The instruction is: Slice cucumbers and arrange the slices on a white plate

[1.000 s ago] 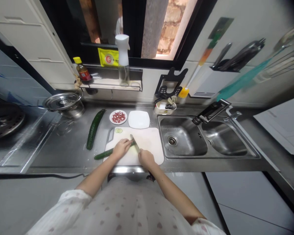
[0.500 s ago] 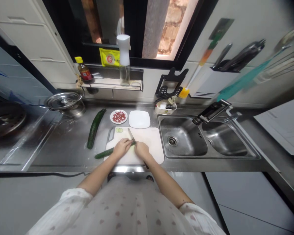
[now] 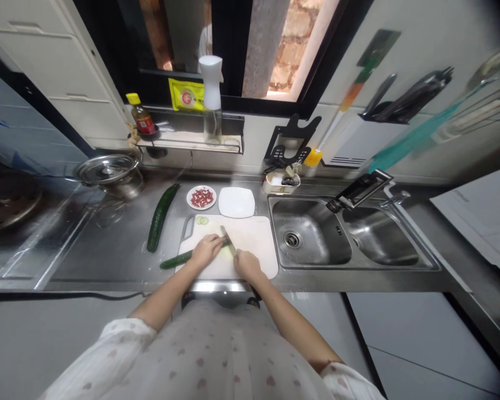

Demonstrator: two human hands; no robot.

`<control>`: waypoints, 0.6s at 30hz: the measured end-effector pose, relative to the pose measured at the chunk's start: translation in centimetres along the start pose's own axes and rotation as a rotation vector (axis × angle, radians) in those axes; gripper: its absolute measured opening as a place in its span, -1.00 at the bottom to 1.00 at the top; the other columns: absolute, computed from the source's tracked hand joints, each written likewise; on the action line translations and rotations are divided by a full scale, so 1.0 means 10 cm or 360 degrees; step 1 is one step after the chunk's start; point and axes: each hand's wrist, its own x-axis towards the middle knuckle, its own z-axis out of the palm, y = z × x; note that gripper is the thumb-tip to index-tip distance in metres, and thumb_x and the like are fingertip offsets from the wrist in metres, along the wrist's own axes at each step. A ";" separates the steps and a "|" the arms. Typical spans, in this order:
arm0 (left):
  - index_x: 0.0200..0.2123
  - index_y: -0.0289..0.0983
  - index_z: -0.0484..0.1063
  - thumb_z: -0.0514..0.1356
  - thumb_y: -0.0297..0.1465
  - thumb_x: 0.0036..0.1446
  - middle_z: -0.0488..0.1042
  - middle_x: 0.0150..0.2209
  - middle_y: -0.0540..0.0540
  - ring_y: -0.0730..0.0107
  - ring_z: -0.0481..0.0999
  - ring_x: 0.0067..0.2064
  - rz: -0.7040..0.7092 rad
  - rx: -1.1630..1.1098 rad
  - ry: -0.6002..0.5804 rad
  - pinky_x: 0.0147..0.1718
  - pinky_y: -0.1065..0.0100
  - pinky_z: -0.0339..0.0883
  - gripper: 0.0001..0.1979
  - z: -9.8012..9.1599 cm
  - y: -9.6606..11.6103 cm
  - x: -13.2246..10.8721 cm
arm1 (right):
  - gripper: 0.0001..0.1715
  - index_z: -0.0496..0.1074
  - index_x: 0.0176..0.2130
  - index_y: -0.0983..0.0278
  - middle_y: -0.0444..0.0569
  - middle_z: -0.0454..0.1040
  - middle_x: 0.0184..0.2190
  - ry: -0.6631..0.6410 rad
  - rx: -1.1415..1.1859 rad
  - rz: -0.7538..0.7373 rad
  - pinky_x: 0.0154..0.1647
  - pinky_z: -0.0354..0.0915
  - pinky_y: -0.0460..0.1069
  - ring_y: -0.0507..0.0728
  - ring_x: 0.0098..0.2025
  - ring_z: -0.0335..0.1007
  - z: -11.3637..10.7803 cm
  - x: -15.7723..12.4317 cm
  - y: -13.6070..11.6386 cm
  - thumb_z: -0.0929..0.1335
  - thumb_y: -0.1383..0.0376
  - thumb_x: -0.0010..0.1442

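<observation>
My left hand (image 3: 207, 251) is closed over a dark green cucumber (image 3: 177, 260), which lies across the lower left of the white cutting board (image 3: 256, 241). The cucumber's left end sticks out past the board's edge. In my right hand (image 3: 247, 265) is a kitchen knife (image 3: 229, 240), its blade pointing up and left beside the cucumber's cut end. Pale slices (image 3: 202, 220) lie near the board's handle. Some pale green pieces show under the blade, partly hidden by it and my hands.
A second cucumber (image 3: 161, 218) lies left of the board. Behind it are a plate of chopped red pieces (image 3: 201, 198) and a white square plate (image 3: 236, 202). A double sink (image 3: 312, 230) is on the right, a lidded steel pot (image 3: 112, 175) on the left.
My right hand has moved slightly right and down with the knife, and more of the blade shows. My left hand stays on the cucumber, almost unmoved.
</observation>
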 end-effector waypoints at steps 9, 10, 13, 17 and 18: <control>0.02 -0.16 0.45 0.04 -0.35 0.27 0.45 -0.20 -0.12 0.33 0.39 -0.16 -0.0009 -0.0008 -0.0004 -0.13 0.31 0.30 -0.69 -0.05 0.04 0.01 | -0.62 0.41 -0.03 0.37 0.18 0.51 -0.13 -0.0024 -0.0007 0.0002 -0.12 0.26 -0.02 0.17 -0.07 0.44 -0.04 0.18 -0.11 0.14 0.36 0.28; 0.02 -0.16 0.45 0.04 -0.35 0.27 0.45 -0.20 -0.12 0.33 0.39 -0.16 -0.0012 -0.0010 -0.0005 -0.14 0.31 0.30 -0.69 -0.06 0.05 0.01 | -0.61 0.41 -0.03 0.37 0.18 0.51 -0.12 -0.0028 -0.0008 0.0004 -0.11 0.26 -0.02 0.17 -0.06 0.43 -0.04 0.20 -0.12 0.14 0.36 0.28; 0.00 -0.17 0.46 0.04 -0.35 0.27 0.45 -0.20 -0.13 0.33 0.38 -0.16 -0.0012 -0.0016 -0.0011 -0.13 0.31 0.30 -0.70 -0.07 0.06 0.02 | -0.61 0.40 -0.01 0.37 0.19 0.50 -0.10 -0.0038 0.0002 0.0014 -0.11 0.26 -0.02 0.17 -0.05 0.42 -0.05 0.25 -0.15 0.14 0.34 0.28; 0.00 -0.17 0.46 0.04 -0.35 0.27 0.45 -0.20 -0.12 0.34 0.38 -0.16 -0.0004 -0.0008 -0.0015 -0.13 0.31 0.30 -0.70 -0.07 0.06 0.02 | -0.61 0.40 -0.02 0.38 0.18 0.50 -0.11 -0.0011 0.0005 0.0006 -0.12 0.26 -0.02 0.18 -0.06 0.43 -0.06 0.24 -0.16 0.13 0.35 0.29; 0.00 -0.17 0.46 0.04 -0.35 0.27 0.45 -0.20 -0.12 0.34 0.38 -0.16 -0.0003 -0.0004 -0.0015 -0.14 0.31 0.30 -0.70 -0.07 0.06 0.02 | -0.62 0.40 -0.02 0.38 0.18 0.50 -0.11 -0.0002 -0.0001 0.0004 -0.13 0.26 -0.02 0.18 -0.06 0.43 -0.05 0.22 -0.16 0.13 0.35 0.29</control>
